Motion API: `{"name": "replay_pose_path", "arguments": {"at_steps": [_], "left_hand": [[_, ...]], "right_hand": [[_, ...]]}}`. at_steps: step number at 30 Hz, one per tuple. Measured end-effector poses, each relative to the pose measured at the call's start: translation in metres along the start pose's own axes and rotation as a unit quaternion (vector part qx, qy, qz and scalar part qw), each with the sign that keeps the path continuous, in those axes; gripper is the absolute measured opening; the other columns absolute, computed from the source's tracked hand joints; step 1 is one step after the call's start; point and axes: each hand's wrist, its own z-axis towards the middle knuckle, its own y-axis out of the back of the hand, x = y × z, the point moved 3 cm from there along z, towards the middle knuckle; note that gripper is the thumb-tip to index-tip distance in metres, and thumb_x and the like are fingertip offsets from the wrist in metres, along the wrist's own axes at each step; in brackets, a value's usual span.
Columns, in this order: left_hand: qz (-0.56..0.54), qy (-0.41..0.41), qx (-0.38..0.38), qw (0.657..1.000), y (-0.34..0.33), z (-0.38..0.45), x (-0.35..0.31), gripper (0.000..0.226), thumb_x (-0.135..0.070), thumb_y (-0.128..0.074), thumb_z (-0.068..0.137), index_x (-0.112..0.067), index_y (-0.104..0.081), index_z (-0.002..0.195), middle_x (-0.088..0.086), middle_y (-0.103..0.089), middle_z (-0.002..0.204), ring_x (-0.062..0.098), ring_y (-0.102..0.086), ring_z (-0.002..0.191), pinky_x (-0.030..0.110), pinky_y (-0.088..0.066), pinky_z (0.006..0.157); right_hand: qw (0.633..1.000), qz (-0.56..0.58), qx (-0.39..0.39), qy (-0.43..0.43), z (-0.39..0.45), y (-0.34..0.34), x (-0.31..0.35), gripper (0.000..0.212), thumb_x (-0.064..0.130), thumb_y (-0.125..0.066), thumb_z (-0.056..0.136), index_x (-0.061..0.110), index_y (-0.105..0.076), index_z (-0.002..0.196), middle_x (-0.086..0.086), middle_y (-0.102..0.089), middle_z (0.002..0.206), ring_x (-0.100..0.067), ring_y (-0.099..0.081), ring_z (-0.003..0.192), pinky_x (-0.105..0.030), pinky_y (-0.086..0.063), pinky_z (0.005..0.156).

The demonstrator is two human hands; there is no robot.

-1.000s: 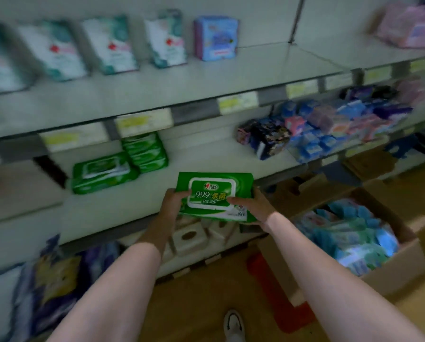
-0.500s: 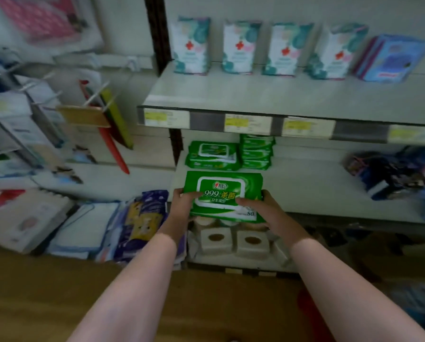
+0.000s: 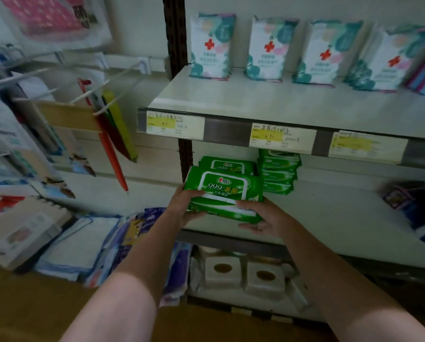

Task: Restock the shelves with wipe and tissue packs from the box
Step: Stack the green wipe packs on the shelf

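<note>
Green plastic wipe pack with white lid label sits frame centre, held tilted over the front edge of the white middle shelf, both hands on it. Left hand grips its left end, thumb on top; right hand holds the near-right edge, thumb on top, fingers underneath. At 12 o'clock from it, touching or just behind, lies another flat green pack; at 1 o'clock a stack of green packs. Upper shelf at 12 carries white-teal upright packs with red crosses. White tissue boxes at 6 o'clock below.
</note>
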Motion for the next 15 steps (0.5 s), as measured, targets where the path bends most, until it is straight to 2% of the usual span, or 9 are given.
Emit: {"name": "replay_pose_path", "arguments": {"at_steps": [2, 3, 6, 9, 12, 13, 15], "left_hand": [[-0.01, -0.025, 0.007, 1.0, -0.008, 0.029, -0.002, 0.054, -0.003, -0.061, 0.083, -0.017, -0.046, 0.133, 0.012, -0.053, 0.127, 0.032, -0.054, 0.112, 0.043, -0.055, 0.08], [-0.015, -0.039, 0.016, 0.999, -0.012, 0.042, -0.005, 0.054, -0.002, -0.06, 0.083, -0.016, -0.046, 0.133, 0.013, -0.052, 0.129, 0.033, -0.053, 0.115, 0.044, -0.054, 0.083], [-0.034, -0.082, 0.01, 0.996, -0.023, 0.077, -0.015, 0.047, 0.0, -0.057, 0.085, -0.005, -0.047, 0.13, 0.014, -0.055, 0.123, 0.033, -0.051, 0.119, 0.043, -0.05, 0.093], [-0.054, -0.119, -0.024, 0.991, -0.028, 0.095, -0.016, 0.024, -0.002, -0.054, 0.089, 0.0, -0.053, 0.113, 0.008, -0.058, 0.102, 0.029, -0.052, 0.12, 0.038, -0.045, 0.099], [-0.079, -0.151, -0.073, 0.983, -0.026, 0.103, -0.009, 0.025, 0.0, -0.053, 0.091, 0.002, -0.054, 0.115, 0.007, -0.056, 0.095, 0.019, -0.058, 0.094, 0.032, -0.051, 0.086], [-0.09, -0.155, -0.092, 0.98, -0.026, 0.104, -0.007, 0.025, 0.0, -0.053, 0.09, 0.001, -0.054, 0.115, 0.009, -0.055, 0.099, 0.016, -0.056, 0.087, 0.031, -0.052, 0.082], [-0.123, -0.149, -0.153, 0.969, -0.018, 0.107, -0.001, 0.025, -0.004, -0.055, 0.086, -0.003, -0.053, 0.111, 0.014, -0.053, 0.112, 0.019, -0.056, 0.087, 0.032, -0.053, 0.077]], "right_hand": [[0.999, 0.017, -0.029, 0.025, 0.028, 0.005, 0.012, 0.046, 0.026, -0.078, 0.074, 0.024, -0.054, 0.113, 0.0, -0.055, 0.113, -0.022, -0.065, 0.086, -0.023, -0.051, 0.054], [0.998, 0.028, -0.041, 0.043, 0.041, 0.008, 0.018, 0.045, 0.024, -0.078, 0.075, 0.021, -0.055, 0.113, 0.0, -0.056, 0.112, -0.021, -0.063, 0.091, -0.022, -0.053, 0.055], [0.99, 0.097, -0.045, 0.088, 0.078, 0.016, 0.032, 0.04, 0.017, -0.074, 0.079, 0.014, -0.054, 0.114, 0.001, -0.052, 0.106, -0.022, -0.057, 0.103, -0.032, -0.054, 0.08], [0.986, 0.117, -0.034, 0.118, 0.101, 0.016, 0.032, 0.045, 0.01, -0.073, 0.079, 0.01, -0.053, 0.119, -0.002, -0.051, 0.116, -0.023, -0.052, 0.113, -0.04, -0.054, 0.085], [0.982, 0.12, -0.059, 0.131, 0.113, 0.014, 0.025, 0.05, 0.004, -0.071, 0.08, 0.008, -0.05, 0.126, -0.006, -0.053, 0.126, -0.024, -0.054, 0.115, -0.04, -0.054, 0.086], [0.982, 0.122, -0.064, 0.129, 0.117, 0.015, 0.022, 0.046, 0.004, -0.07, 0.08, 0.008, -0.052, 0.122, -0.008, -0.056, 0.125, -0.024, -0.055, 0.112, -0.037, -0.055, 0.082], [0.985, 0.115, -0.057, 0.112, 0.118, 0.01, 0.018, 0.035, 0.005, -0.07, 0.08, 0.009, -0.056, 0.112, -0.01, -0.059, 0.121, -0.022, -0.056, 0.105, -0.029, -0.053, 0.074]]}}
